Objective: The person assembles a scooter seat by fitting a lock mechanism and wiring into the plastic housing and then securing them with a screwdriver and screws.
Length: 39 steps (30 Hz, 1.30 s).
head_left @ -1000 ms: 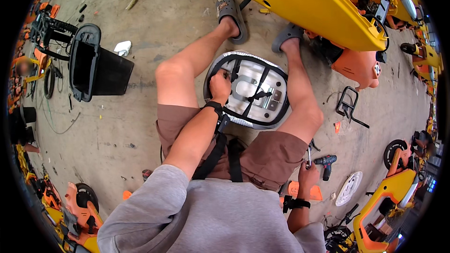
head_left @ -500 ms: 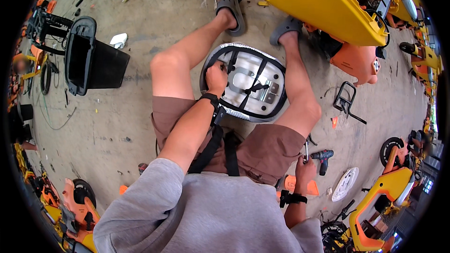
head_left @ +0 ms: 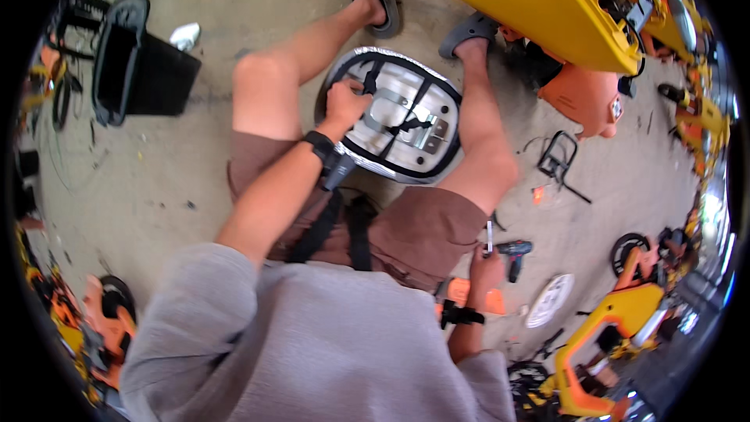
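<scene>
An upturned seat (head_left: 400, 116) lies on the floor between my legs, its pale underside crossed by dark straps and framed by a black-edged, silvery cover. My left hand (head_left: 346, 108) is closed at its left side, fingertips at a black strap (head_left: 370, 78); exactly what they pinch is partly hidden. Down by my right thigh, my right hand (head_left: 486, 267) is wrapped round a slim, silvery tool (head_left: 490, 234) that points away from me; its kind is unclear. A cordless drill (head_left: 514, 256) lies just beyond that hand.
A black bin-like box (head_left: 156, 66) lies on the left. Yellow vehicle bodywork (head_left: 539, 0) overhangs the far right, with an orange panel (head_left: 582, 98) below. A black metal frame (head_left: 558, 158), a white oval plate (head_left: 550, 301) and orange pieces (head_left: 494, 302) lie to the right.
The whole view has shifted, so everything sits a little further left and higher. My left hand stays at the seat's left side; the right still holds the slim tool.
</scene>
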Each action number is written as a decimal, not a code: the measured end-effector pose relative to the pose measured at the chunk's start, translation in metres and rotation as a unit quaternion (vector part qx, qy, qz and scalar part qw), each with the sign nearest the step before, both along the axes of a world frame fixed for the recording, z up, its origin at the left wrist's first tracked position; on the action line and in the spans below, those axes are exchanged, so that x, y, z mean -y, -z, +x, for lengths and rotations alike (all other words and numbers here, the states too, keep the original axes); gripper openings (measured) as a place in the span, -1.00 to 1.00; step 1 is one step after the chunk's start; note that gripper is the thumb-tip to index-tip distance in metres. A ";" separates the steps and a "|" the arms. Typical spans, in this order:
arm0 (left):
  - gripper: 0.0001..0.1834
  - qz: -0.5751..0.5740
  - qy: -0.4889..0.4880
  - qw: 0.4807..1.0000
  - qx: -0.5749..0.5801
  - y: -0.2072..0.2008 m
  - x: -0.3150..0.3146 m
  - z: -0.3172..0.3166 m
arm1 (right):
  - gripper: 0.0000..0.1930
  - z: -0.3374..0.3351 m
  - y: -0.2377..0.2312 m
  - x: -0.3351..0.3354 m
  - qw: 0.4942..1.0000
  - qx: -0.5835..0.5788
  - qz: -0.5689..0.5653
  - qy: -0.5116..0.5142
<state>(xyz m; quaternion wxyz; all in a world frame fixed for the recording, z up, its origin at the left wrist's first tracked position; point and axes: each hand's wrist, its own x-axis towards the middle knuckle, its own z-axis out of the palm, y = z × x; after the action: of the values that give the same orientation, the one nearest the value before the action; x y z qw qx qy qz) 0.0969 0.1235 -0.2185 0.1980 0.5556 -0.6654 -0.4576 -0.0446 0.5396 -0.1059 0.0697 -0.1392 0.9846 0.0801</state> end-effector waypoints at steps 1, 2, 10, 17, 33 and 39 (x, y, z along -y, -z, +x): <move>-0.73 0.036 0.027 0.999 -0.001 -0.012 -0.003 0.003 | -0.63 -0.004 0.000 -0.005 1.000 -0.013 0.006 -0.001; -0.75 0.041 0.053 0.998 0.009 -0.012 0.007 0.007 | -0.63 -0.003 -0.001 -0.005 1.000 -0.013 0.002 -0.003; -0.58 0.299 0.118 0.929 -0.185 -0.036 0.017 0.023 | -0.65 -0.013 -0.003 -0.010 0.999 -0.018 -0.026 0.003; -0.76 0.238 0.296 0.924 -0.040 -0.090 0.040 0.020 | -0.67 -0.019 -0.002 -0.010 0.999 -0.027 -0.036 -0.019; -0.86 -0.170 0.411 0.862 0.244 -0.021 0.044 0.015 | -0.64 -0.018 -0.009 0.006 1.000 0.005 -0.006 -0.001; -0.84 -0.207 0.408 0.838 0.296 -0.013 0.027 0.015 | -0.64 -0.011 -0.014 0.007 1.000 0.004 -0.018 0.004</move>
<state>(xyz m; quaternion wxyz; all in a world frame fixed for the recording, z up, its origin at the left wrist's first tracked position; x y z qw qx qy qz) 0.1117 0.0968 -0.2054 -0.1022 0.2887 -0.9381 -0.1621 -0.0556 0.5326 -0.0922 0.0718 -0.1364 0.9861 0.0617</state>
